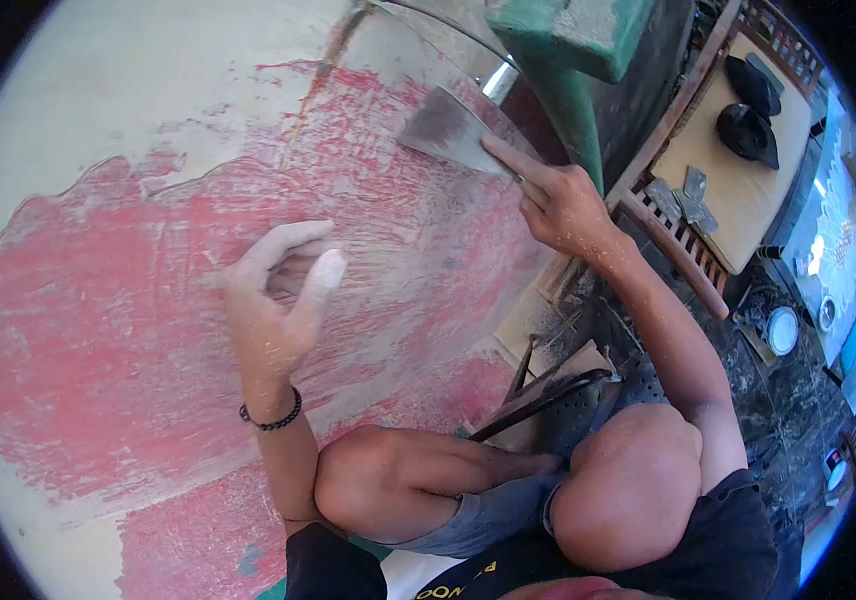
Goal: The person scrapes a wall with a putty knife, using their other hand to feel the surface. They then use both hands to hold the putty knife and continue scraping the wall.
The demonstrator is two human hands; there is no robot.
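Scraper (453, 130): flat, wide metal blade, dull grey. Long axis runs from the handle end in the right hand (560, 205) up and to the left; the broad working edge points up-left and lies against the painted surface (98, 330).

Right hand: closed around the scraper's handle, which is hidden in the grip. The forefinger is stretched out along the back of the blade, its tip pressing on the metal; the other fingers (538, 215) are curled tight.

Left hand (278, 290): holds nothing. Fingers partly curled and loosely spread, dusted white, resting near or against the painted surface; whether they truly touch it cannot be told. It sits well apart from the scraper, below and to the left of the blade. A dark bead bracelet (270, 415) circles the wrist.

Painted surface: large, curved, pale, with worn red paint showing scrape marks around both hands.

Bench (738, 190): wooden, slatted, beyond the right hand, carrying dark items and flat metal pieces.
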